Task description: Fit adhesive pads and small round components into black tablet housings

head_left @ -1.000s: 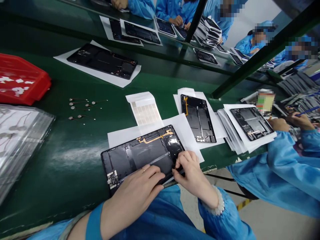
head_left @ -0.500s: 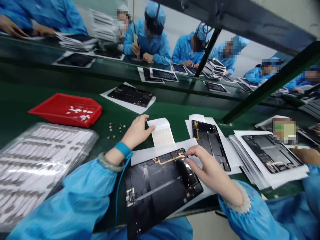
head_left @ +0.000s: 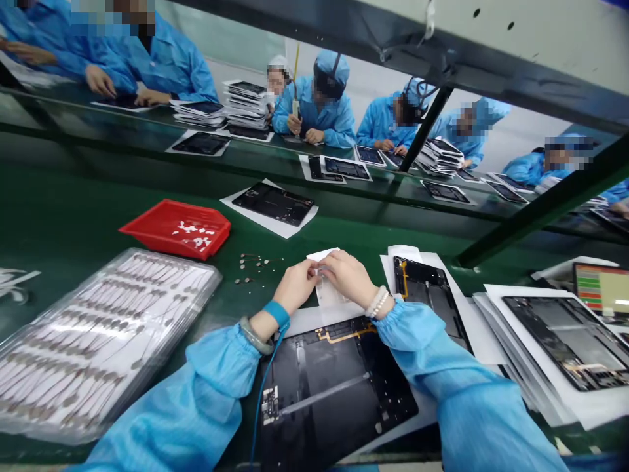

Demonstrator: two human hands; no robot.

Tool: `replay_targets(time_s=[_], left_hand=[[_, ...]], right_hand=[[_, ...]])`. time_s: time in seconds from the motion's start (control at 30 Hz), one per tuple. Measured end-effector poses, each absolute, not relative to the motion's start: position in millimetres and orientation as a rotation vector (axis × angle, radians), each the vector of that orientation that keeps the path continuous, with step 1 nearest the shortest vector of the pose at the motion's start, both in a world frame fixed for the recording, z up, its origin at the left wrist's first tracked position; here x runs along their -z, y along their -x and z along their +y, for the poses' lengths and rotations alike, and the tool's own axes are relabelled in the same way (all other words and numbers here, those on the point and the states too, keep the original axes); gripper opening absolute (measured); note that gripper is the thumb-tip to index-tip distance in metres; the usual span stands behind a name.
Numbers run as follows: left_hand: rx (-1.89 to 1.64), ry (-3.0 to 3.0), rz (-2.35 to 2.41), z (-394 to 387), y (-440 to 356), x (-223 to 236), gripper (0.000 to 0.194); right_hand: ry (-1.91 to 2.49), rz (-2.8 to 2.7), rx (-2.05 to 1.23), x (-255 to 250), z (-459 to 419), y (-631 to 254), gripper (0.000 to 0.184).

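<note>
My left hand [head_left: 297,285] and my right hand [head_left: 346,275] meet above the bench, pinching a white sheet of adhesive strips [head_left: 327,295] between their fingertips. The sheet's upper part is partly hidden by my fingers. Just below my hands lies a black tablet back panel [head_left: 339,400] on white paper [head_left: 304,321], with a gold flex cable [head_left: 346,335] across its top. My right sleeve covers the panel's right corner. Neither hand touches the panel.
On the green bench [head_left: 63,210] are a red tray [head_left: 174,229], a plastic-wrapped pack of wired parts [head_left: 108,341], and small loose wired parts [head_left: 253,267]. Another panel [head_left: 422,295] and a papered stack [head_left: 565,341] lie right. Co-workers in blue gowns [head_left: 319,108] sit opposite.
Both hands have left the tablet panel and now pinch the white sheet, which is lifted from the paper. The view has swung, moving the panel lower in the picture.
</note>
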State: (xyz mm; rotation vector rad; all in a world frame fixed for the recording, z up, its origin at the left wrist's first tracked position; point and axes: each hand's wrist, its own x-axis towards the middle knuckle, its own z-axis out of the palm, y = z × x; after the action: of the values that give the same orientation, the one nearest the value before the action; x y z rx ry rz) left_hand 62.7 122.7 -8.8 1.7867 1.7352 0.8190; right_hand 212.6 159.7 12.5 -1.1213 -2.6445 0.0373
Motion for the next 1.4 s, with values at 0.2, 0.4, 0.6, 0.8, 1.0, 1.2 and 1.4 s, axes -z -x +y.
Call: replay_targets(time_s=[0.2, 0.4, 0.6, 0.8, 1.0, 1.2, 1.4], left_hand=[[-0.851, -1.693, 1.692, 123.6, -61.6, 9.9, 0.022], [-0.814, -1.718, 1.684, 128.8, -61.7, 8.0, 0.024], [-0.748, -1.892, 1.683, 65.4, -40.1, -27.7, 0.045], [-0.698, -2.436, 1.303, -42.0, -1.3, -19.8, 0.025], [-0.729, -2.574, 1.349, -76.9, 11.2, 26.1, 0.025], [-0.711, -2.683, 1.302, -82.7, 1.9, 34.2, 0.018], [-0.828, -2.629, 1.256, -93.1, -8.8, 41.8, 0.009]], right_hand=[[1.067, -2.754, 0.254, -10.0, 156.4, -210.9, 0.016], [1.076, -2.734, 0.233, -21.2, 144.1, -213.1, 0.019], [1.226, -2.286, -0.843, -42.5, 86.8, -231.5, 0.011], [1.213, -2.217, -1.267, -21.9, 4.1, -225.9, 0.019], [1.485, -2.157, -0.829, 12.8, -30.5, -192.1, 0.015], [1.597, -2.136, -0.735, 14.0, -38.3, -181.5, 0.017], [1.577, -2.214, -0.723, 12.2, -40.0, -185.3, 0.018]])
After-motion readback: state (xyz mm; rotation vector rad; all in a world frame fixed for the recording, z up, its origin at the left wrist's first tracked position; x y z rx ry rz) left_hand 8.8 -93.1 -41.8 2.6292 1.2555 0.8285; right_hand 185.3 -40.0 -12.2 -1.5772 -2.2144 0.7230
